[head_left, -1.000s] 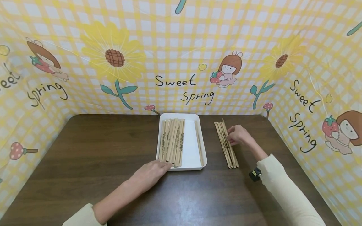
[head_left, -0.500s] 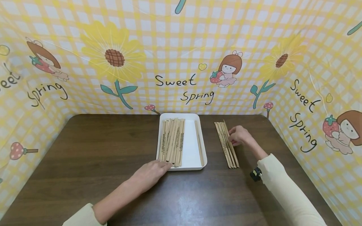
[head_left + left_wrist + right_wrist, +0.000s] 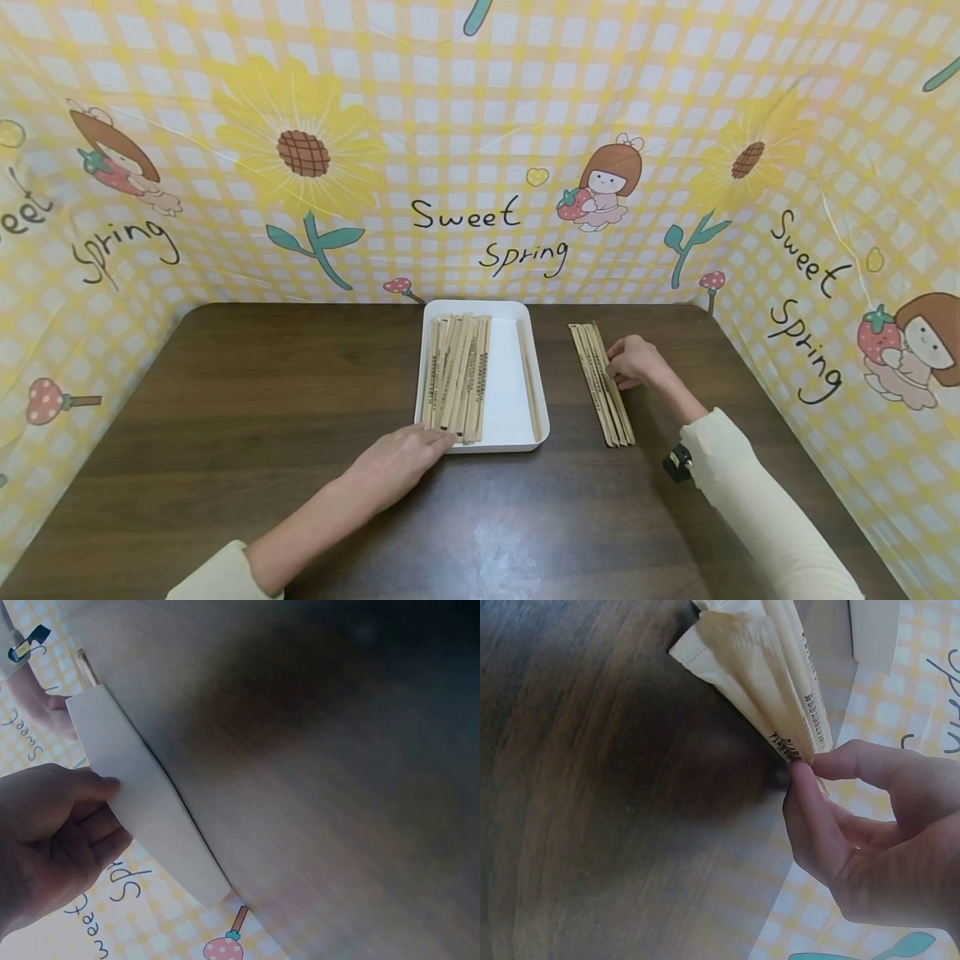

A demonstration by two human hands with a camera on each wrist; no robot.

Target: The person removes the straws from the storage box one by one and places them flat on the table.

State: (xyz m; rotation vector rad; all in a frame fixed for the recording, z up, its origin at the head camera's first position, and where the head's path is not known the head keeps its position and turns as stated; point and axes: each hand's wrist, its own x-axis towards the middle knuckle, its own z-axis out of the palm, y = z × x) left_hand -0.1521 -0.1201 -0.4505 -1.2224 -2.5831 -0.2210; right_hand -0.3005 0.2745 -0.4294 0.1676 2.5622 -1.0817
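Note:
A white tray (image 3: 502, 383) holds several slim brown kraft-paper packets (image 3: 457, 379) with dark print, bunched along its left side. One more packet (image 3: 528, 379) leans along the tray's right wall. My left hand (image 3: 397, 462) grips the tray's near left rim; in the left wrist view its thumb lies against the outer wall. Right of the tray, several like packets (image 3: 600, 385) lie side by side on the table. My right hand (image 3: 637, 362) pinches the rightmost of these between thumb and fingertips, as the right wrist view shows. What the packets contain is hidden.
The dark wood table (image 3: 300, 375) reaches back to a yellow checked cloth (image 3: 465, 150) with printed flowers, which also rises along both sides. A small black device (image 3: 678, 462) sits at the right sleeve.
The rightmost packet has settled down beside the others, its far end lower than before. My right hand has shifted very slightly right. The left hand and tray have stayed put.

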